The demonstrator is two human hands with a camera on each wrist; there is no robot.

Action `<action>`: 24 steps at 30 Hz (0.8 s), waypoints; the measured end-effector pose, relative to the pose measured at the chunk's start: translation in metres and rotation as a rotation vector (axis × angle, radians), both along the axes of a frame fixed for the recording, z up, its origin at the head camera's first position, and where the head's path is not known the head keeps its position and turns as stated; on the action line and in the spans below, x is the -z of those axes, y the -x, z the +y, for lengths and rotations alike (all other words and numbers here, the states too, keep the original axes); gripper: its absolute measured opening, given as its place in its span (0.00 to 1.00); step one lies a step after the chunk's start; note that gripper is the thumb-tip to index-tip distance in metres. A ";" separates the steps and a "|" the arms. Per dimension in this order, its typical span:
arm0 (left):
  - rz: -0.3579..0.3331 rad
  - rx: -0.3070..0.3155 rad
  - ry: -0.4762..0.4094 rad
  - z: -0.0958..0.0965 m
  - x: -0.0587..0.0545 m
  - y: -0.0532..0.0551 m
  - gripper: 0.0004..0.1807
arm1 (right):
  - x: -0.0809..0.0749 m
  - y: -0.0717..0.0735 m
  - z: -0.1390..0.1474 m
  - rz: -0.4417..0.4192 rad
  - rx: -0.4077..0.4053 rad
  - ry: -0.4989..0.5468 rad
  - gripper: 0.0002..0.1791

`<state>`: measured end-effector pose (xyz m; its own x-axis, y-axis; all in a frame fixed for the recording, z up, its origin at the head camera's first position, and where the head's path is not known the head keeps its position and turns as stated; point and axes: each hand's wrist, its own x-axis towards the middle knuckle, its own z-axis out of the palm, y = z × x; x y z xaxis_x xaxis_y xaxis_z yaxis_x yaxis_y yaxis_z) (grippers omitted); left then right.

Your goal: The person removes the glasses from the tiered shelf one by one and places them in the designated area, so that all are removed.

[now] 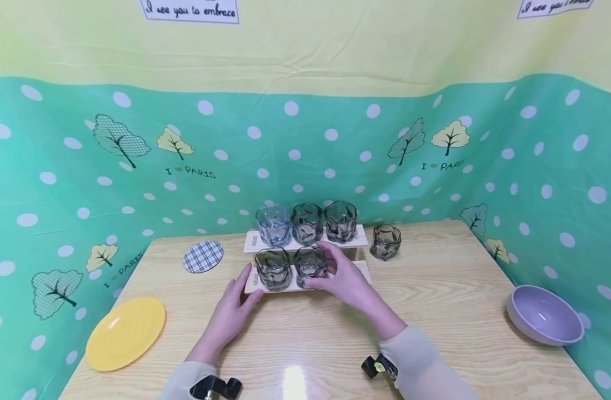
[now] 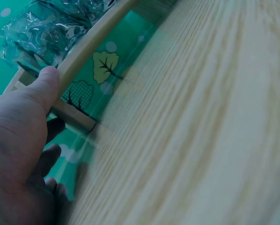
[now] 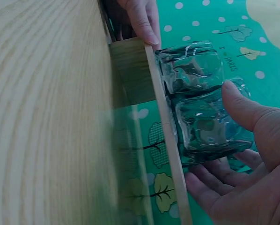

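A two-tier wooden rack [image 1: 354, 242] bears several wavy, smoky glass tumblers. Three stand on the upper tier: one bluish tumbler [image 1: 274, 226], a dark tumbler [image 1: 307, 223] and another dark tumbler [image 1: 341, 222]. On the lower tier are a left tumbler [image 1: 273, 269] and a right tumbler [image 1: 309, 268]. My right hand [image 1: 346, 276] holds that right tumbler, thumb in front and fingers behind its far side. At the lower tier's left end, my left hand [image 1: 231, 311] grips the board, its thumb on the front edge [image 2: 79, 54].
One smaller smoky tumbler [image 1: 385, 243] stands on the table right of the rack. A checked round coaster [image 1: 203, 256] lies to the left. Farther out are a yellow plate [image 1: 126, 333] at left and a purple bowl [image 1: 544, 316] at right. Patterned cloth [image 1: 285, 150] hangs behind.
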<state>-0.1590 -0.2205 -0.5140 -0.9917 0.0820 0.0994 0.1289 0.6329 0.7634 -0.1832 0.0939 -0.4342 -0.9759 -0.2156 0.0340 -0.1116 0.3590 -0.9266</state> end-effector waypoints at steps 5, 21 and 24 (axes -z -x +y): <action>0.002 0.000 0.000 0.000 0.000 0.000 0.45 | 0.003 0.000 -0.003 -0.002 0.006 0.032 0.60; 0.010 -0.003 0.002 0.001 0.000 -0.002 0.44 | 0.013 -0.001 -0.006 0.002 0.048 -0.056 0.59; 0.022 -0.005 0.006 0.001 -0.001 -0.002 0.44 | 0.013 -0.001 -0.006 0.007 0.046 -0.049 0.59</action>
